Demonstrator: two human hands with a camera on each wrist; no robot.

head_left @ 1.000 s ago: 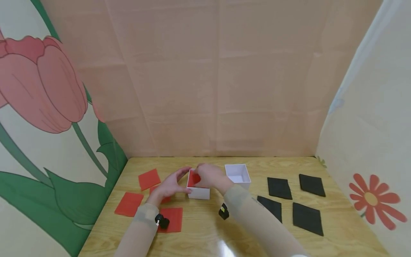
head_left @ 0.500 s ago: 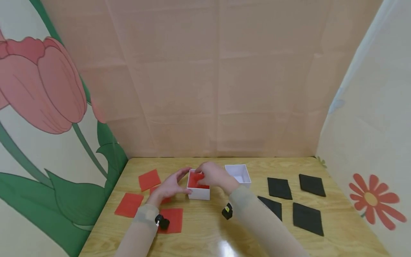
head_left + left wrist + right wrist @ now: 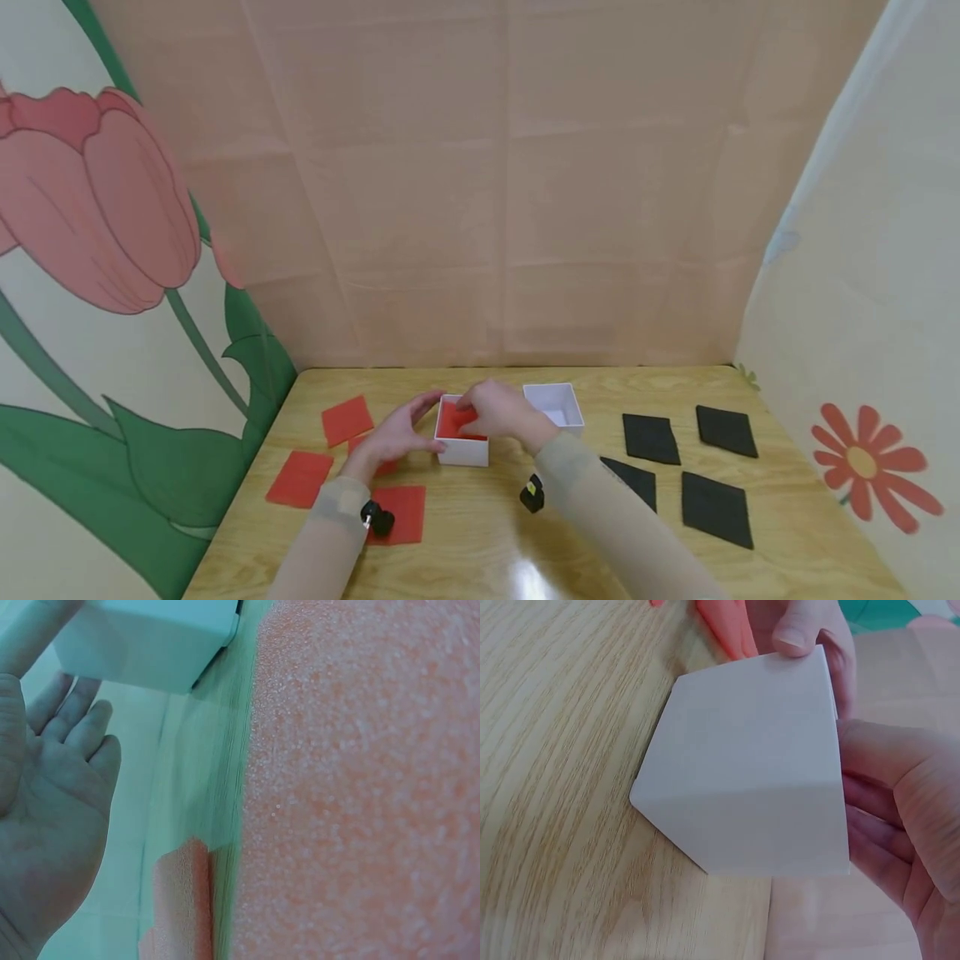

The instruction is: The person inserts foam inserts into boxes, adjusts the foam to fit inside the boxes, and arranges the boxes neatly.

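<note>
A white square box [image 3: 462, 452] stands on the wooden table with red foam sheet [image 3: 451, 422] inside it. My left hand [image 3: 397, 437] steadies its left side, thumb at the front corner and index finger toward the back. In the right wrist view, the left thumb [image 3: 795, 637] lies on the box's upper edge. My right hand [image 3: 501, 410] reaches over the rim from the right, thumb and fingertips down in the box at the red foam. The box wall hides those fingertips in the right wrist view, so I cannot tell whether they pinch the foam.
A second open white box [image 3: 553, 398] stands just right of the first. Several red foam squares [image 3: 300, 478] lie on the left of the table [image 3: 465, 533], one under my left wrist. Several black squares [image 3: 717, 507] lie on the right.
My right hand has come up a little and shifted right from its deeper position in the box. More of the red foam shows beside it. The left hand stays at the box.
</note>
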